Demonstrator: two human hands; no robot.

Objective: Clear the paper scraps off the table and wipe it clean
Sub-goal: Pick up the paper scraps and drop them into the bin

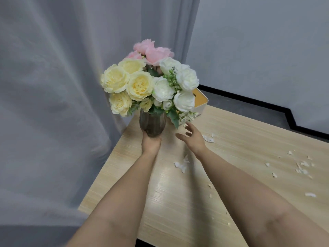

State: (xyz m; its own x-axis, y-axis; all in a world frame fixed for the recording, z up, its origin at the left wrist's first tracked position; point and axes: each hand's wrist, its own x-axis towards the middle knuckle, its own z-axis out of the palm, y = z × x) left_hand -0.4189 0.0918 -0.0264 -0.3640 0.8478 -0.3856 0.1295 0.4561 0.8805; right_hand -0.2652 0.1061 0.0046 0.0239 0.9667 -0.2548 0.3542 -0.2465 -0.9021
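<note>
White paper scraps (181,164) lie scattered over the light wood surface (240,139), mostly right of centre frame. Beyond them, the right hand (193,138) hovers with fingers spread, holding nothing. The left hand (151,142) grips the base of a grey vase (152,123) of flowers (149,82) at centre. A yellow-lined box (201,102) stands behind the blooms.
</note>
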